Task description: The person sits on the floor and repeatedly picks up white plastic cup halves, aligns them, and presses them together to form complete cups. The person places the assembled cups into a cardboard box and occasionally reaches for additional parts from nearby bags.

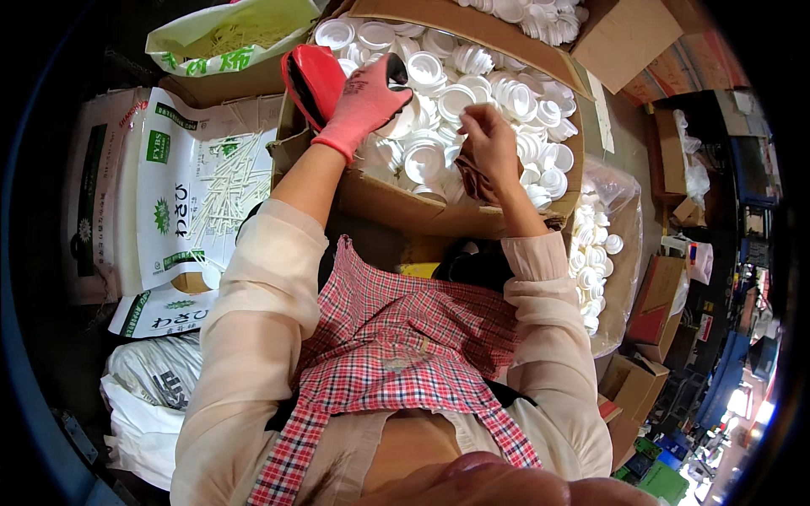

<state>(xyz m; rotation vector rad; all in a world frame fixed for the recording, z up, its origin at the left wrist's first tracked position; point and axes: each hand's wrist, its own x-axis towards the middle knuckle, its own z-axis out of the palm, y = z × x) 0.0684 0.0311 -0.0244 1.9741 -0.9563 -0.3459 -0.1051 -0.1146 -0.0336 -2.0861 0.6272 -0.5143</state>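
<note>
The left hand (364, 99), in a pink work glove, rests spread wide on the white plastic caps (472, 93) at eleven o'clock in the cardboard box (396, 207), seemingly steadying the heap. The bare right hand (489, 143), toward one o'clock, pinches narrowly over the caps; whether it holds one, the view cannot tell
</note>
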